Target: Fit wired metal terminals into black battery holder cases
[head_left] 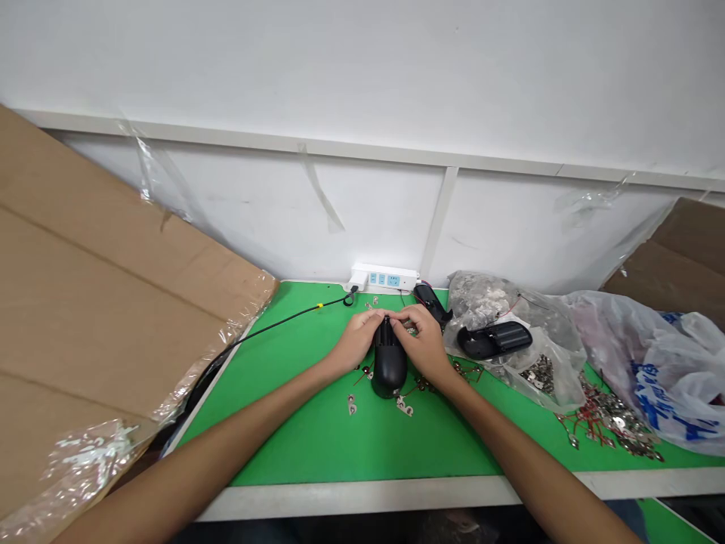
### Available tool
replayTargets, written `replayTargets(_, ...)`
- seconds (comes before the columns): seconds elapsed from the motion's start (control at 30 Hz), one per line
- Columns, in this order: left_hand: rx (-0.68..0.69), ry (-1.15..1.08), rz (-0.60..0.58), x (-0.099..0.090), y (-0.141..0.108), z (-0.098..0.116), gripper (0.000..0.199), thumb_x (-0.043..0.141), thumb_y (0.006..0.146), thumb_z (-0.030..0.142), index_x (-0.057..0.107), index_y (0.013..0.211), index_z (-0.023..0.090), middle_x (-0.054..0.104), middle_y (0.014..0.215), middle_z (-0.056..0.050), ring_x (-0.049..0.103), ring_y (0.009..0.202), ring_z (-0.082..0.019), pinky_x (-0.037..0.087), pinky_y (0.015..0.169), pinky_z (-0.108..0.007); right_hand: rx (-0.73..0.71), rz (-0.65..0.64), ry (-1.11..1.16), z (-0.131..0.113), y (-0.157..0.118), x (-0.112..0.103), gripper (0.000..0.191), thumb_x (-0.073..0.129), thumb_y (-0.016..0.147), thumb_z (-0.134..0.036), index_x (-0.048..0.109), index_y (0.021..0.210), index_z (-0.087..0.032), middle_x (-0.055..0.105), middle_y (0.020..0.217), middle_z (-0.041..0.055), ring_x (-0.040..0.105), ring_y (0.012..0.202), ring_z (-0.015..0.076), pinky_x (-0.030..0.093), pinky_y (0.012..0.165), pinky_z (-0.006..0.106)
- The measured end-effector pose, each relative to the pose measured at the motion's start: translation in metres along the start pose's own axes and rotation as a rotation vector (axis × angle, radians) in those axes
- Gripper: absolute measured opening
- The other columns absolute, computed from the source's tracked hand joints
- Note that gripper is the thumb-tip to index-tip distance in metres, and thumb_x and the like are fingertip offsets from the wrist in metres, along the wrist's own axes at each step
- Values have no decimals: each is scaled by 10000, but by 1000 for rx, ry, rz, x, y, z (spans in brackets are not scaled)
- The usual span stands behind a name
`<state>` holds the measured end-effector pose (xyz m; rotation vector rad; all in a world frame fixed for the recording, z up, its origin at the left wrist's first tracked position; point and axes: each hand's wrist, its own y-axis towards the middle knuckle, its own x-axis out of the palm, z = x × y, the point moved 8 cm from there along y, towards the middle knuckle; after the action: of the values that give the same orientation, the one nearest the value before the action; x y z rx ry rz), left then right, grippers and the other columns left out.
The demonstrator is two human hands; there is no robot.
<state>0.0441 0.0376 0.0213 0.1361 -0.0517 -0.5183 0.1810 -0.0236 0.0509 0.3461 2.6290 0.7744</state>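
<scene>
"Bare forearms (266, 415) come nearest in the head view, crossing the table's pale edge (351, 499). What's between the hands?"

"One black plastic housing (390, 374), mid-table at the green surface (294, 453), rounded end near, grooved end far. The left hand (359, 336) closes narrowly on its far end from the left, the right hand (422, 340) from the right."

"Pinching some smaller part too?"

"Can't tell; the fingers hide it. Small metal contact plates (404, 406) lie around its near end."

"And rightward?"

"Another black shell (495, 340) on a clear plastic bag (552, 329), then red-wired metal contacts (617, 423). Beyond the hands, a white power strip (390, 277) sits by the wall (374, 211)."
</scene>
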Motion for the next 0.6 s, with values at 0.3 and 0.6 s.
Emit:
replayTargets(0.3, 19, 50, -14, 0, -1, 0, 453, 635, 993, 551, 821, 1146, 167, 813, 1134, -86, 699, 1118, -278, 510, 1024, -368, -85, -32, -125, -8, -2, 3, 128, 611, 999, -239, 738, 1003, -252, 719, 1014, 77, 679, 988, 248, 563, 917, 415)
replayTargets(0.6, -3, 37, -9, 1, -5, 5, 471, 647, 976, 564, 821, 1138, 158, 815, 1090, -93, 695, 1016, -266, 511, 901, -346, -115, -78, -148, -18, -1, -2, 195, 553, 1037, -234, 686, 1179, -228, 700, 1112, 92, 683, 1028, 242, 559, 939, 406)
